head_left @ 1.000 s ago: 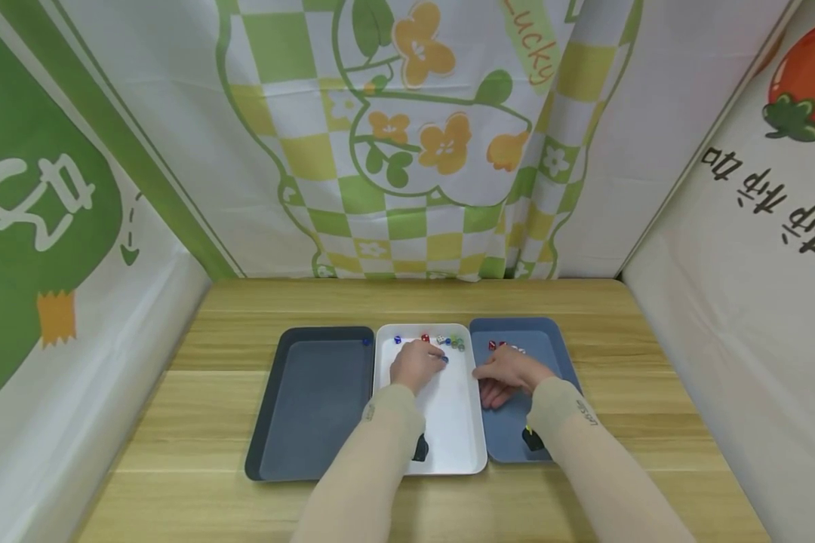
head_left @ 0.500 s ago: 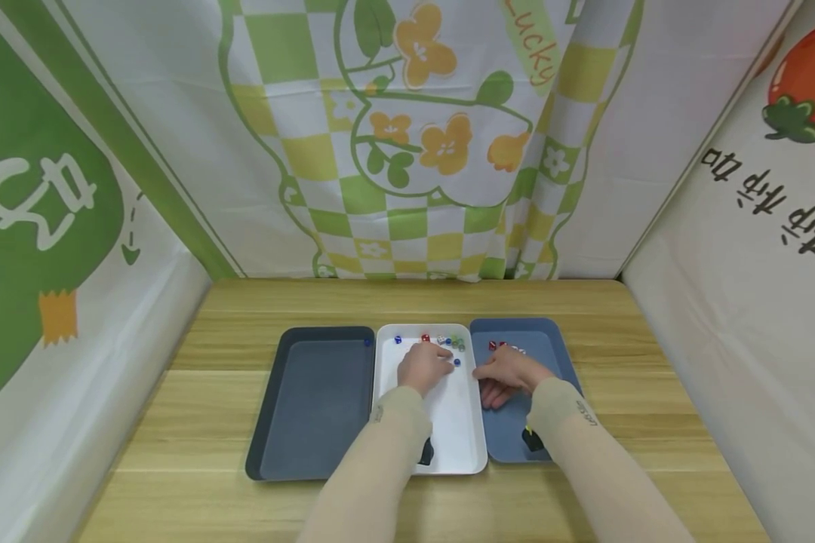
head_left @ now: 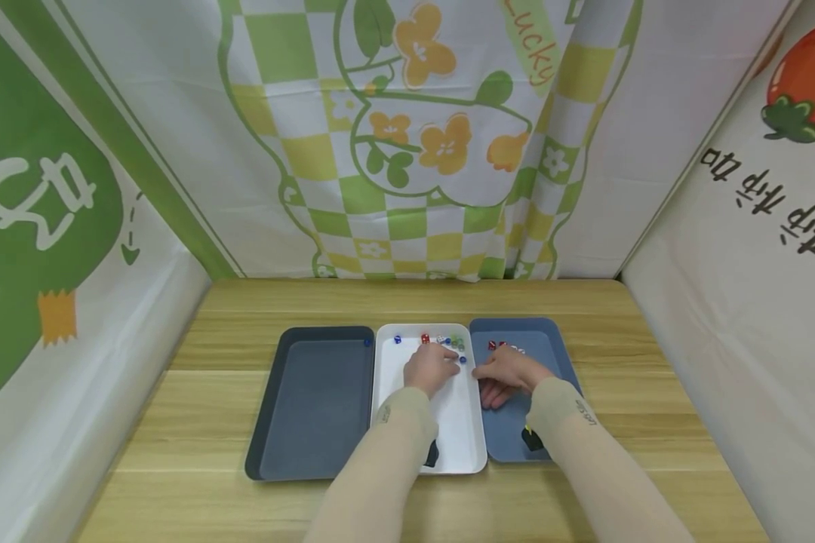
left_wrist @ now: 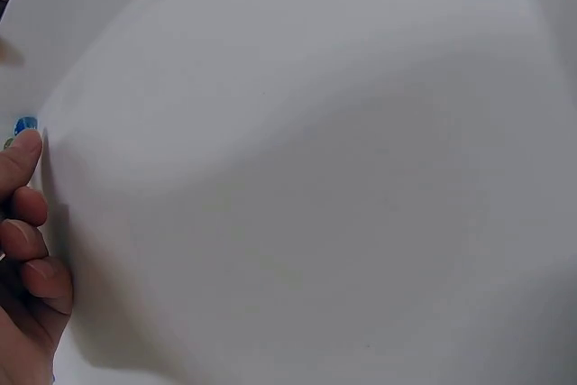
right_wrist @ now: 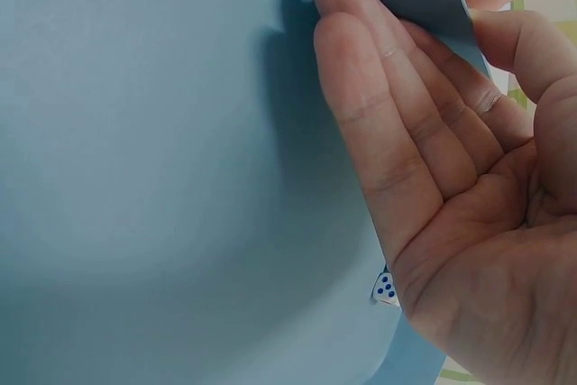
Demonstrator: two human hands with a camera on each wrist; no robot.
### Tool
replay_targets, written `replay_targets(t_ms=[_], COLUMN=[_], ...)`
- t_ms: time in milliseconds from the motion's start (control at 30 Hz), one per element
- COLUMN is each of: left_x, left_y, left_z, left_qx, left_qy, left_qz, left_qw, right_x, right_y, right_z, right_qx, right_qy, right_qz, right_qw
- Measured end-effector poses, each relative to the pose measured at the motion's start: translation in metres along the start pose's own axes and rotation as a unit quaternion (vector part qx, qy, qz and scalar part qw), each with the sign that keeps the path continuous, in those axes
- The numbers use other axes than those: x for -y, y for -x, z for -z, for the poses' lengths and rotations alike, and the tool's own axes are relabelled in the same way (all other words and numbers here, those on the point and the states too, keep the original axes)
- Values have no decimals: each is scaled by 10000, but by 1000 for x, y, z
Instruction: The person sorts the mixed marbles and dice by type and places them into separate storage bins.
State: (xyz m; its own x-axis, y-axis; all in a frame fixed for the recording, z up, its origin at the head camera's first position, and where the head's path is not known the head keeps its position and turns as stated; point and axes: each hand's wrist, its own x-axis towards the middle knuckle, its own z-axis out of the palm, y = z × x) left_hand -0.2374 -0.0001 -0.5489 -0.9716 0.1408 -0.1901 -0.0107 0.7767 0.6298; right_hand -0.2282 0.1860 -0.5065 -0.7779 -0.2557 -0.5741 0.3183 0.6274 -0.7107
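My left hand (head_left: 432,369) is over the white tray (head_left: 451,452), its fingertips beside a small blue die (head_left: 463,360) near the right wall. In the left wrist view, the thumb tip lies against a blue die (left_wrist: 25,123), the other fingers bent behind it. With my right hand (head_left: 508,375) I hold the blue tray (head_left: 509,445) by its left wall. The right wrist view has its fingers (right_wrist: 352,69) along the inside of that wall and its thumb at the rim. A white die (right_wrist: 385,288) with blue dots shows partly behind the palm.
Along the white tray's far end lie a blue die (head_left: 398,339), a red die (head_left: 425,338) and several small pieces (head_left: 456,342). Red dice (head_left: 493,345) sit in the blue tray. A dark grey tray (head_left: 306,422) on the left has one blue die (head_left: 367,342) in its far corner.
My left hand has moved right across the white tray, and the blue die by its fingertips has shifted right with it. The right hand has stayed in place.
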Motion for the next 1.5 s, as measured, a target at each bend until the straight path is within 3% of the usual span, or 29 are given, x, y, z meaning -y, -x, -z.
replay_targets(t_ms=[233,667,967,1233,1500], left_x=[-1,-13,-3,-5,0], left_y=[-2,7,1,1,5], left_z=[-2,-3,-3,23,54], left_qx=[110,28,-33,-154,-311], left_qy=[45,-66,142,495,1016], left_qz=[61,-11,-185,-502,-511], left_qw=[9999,10000,9997,9974,9930], right_x=[0,1,0,-1,0], right_y=[0,-1,-1,-1,-1], right_z=[0,0,0,1,0], right_qx=[-6,23,28,87,68], right_qy=[-28,34,25,-34,-25], right_qz=[20,-17,-47,-28,-83], right_qw=[10000,10000,10000,10000,9999])
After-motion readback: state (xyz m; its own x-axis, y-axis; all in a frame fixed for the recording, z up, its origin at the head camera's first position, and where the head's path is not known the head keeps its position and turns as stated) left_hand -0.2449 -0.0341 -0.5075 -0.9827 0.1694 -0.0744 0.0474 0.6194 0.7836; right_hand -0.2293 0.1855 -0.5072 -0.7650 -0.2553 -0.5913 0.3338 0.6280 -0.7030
